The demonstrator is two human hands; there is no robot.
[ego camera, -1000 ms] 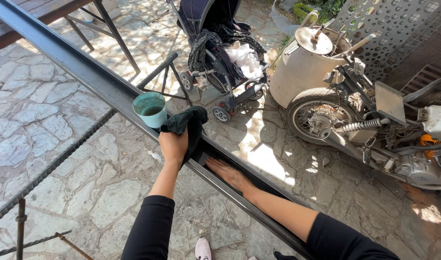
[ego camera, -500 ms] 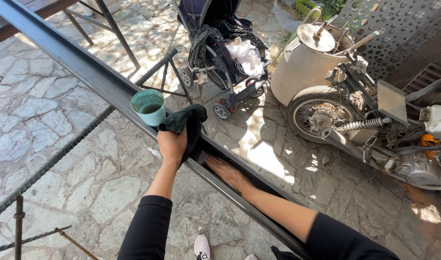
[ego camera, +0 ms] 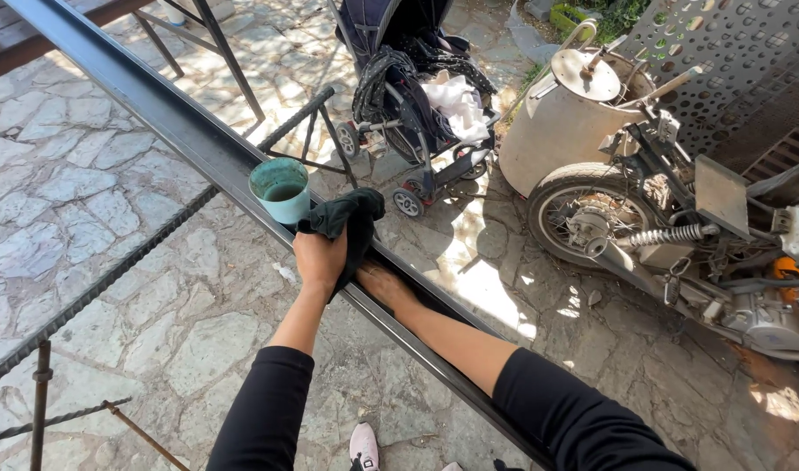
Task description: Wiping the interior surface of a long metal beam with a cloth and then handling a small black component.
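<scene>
A long dark steel channel beam [ego camera: 181,131] is running diagonally across the view, its long axis pointing from the upper left corner down to the lower right, and its open trough is facing up. The left hand [ego camera: 319,258] is clenching a dark cloth [ego camera: 347,218] and pressing it onto the near edge of the beam, just past the middle of its visible length. The cloth is draping over that edge, its bunched end pointing up the beam. The right hand [ego camera: 384,284] is lying flat inside the trough, fingers stretched along the beam's axis and not gripping anything, just below the cloth. A teal cup [ego camera: 281,189] with dark liquid is standing upright on the beam, just up the beam from the cloth.

Up the beam from the cup, the trough is lying bare all the way to the far corner. On the beam's near side, a ribbed rebar rod [ego camera: 111,283] is running roughly parallel over the stone paving [ego camera: 76,192]. On the far side, a navy stroller [ego camera: 417,96] is standing near the beam, with a cream metal drum [ego camera: 574,122] and a motorcycle [ego camera: 670,244] farther off.
</scene>
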